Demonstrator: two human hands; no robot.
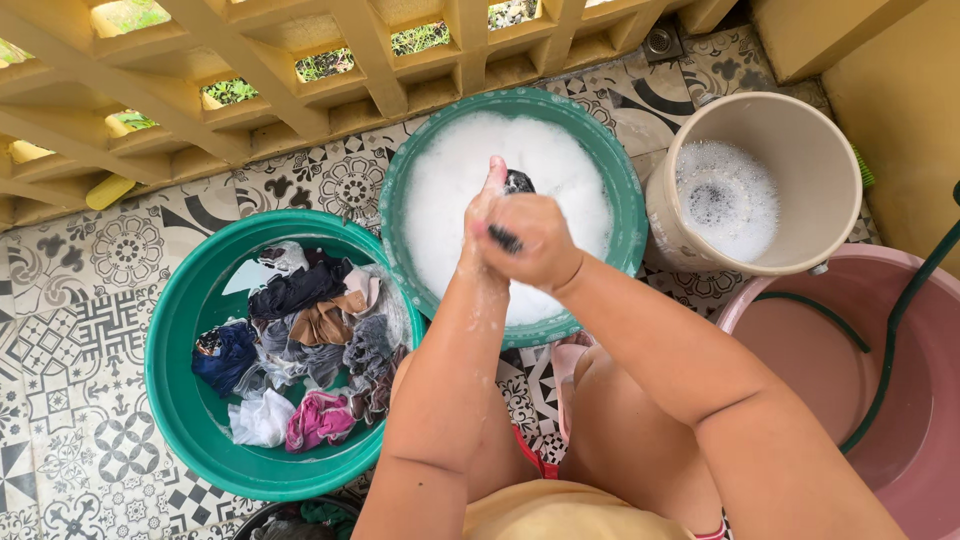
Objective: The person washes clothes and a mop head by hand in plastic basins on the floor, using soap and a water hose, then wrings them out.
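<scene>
Your left hand [487,215] and right hand [532,240] sit pressed together at frame centre, over the suds-filled green basin [620,240] in the upper middle. Both hands are closed tight on a small dark garment [517,182]; only a wet bunch shows at the top of the grip and a sliver lower down between the fingers, the rest hidden. Judging by looks, the cloth is soft, limp, soaked and soapy, so it's likely slippery and light; take it bunched in the fist as you have it, not by an edge. Your forearms look wet with traces of foam.

The basin is round, smooth plastic, with thick white foam covering the water. At lower left a second green basin [165,375], same shape, holds a heap of crumpled clothes [300,350] in dark, brown, grey, white and pink. At upper right a cream bucket [810,150] holds frothy water. At right edge a pink tub [920,400] has a dark green hose [905,300] draped in. Patterned floor tiles [70,330] underneath, matte and hard, with a yellow lattice wall [300,60] across the top
</scene>
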